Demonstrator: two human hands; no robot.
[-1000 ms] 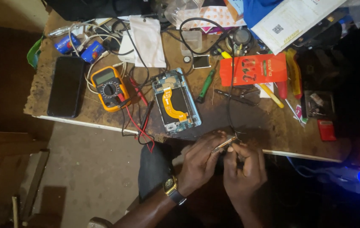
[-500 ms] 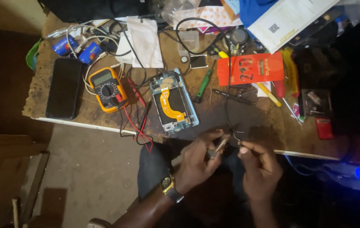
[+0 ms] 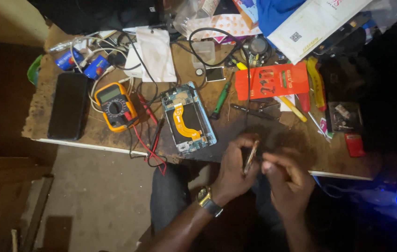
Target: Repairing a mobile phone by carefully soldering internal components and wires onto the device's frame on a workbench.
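I see my left hand (image 3: 233,170) pinching a thin metal strip (image 3: 250,157) at the near edge of the worktop (image 3: 91,130), and my right hand (image 3: 288,179) closed with the fingertips pressed together beside it — whether it grips a tool I cannot tell. The strip looks light, stiff and easy to bend, so I judge the long edges are the place to hold it. The opened phone (image 3: 188,119) and the multimeter (image 3: 114,105) lie well apart — further left.
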